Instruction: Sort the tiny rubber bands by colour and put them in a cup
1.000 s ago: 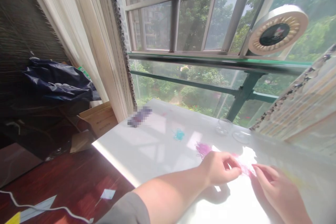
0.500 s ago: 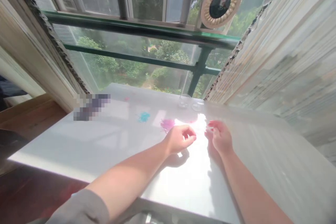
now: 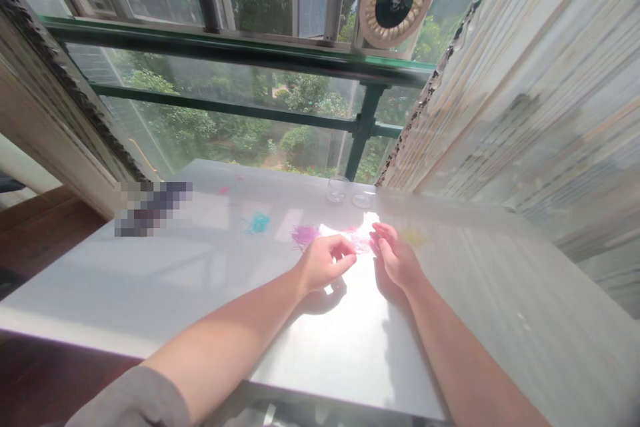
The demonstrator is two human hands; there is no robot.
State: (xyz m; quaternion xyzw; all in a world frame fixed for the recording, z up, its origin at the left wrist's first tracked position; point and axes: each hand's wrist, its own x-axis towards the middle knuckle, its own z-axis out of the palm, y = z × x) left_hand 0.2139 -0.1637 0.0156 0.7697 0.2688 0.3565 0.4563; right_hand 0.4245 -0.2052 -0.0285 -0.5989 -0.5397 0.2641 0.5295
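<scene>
head view: left hand (image 3: 327,263) curled, right hand (image 3: 396,259) loosely bent; whether either grips anything cannot be told. pink strands (image 3: 361,242) between them on white table (image 3: 320,340), purple strands (image 3: 303,235) just beyond left hand; clear containers (image 3: 337,191) farther back.

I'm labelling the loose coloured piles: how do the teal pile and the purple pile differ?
The teal pile is blue-green; the purple pile is pinkish violet. The purple pile lies close to the left hand, while the teal pile sits farther left, apart from it. Both rest on the white table.
</scene>
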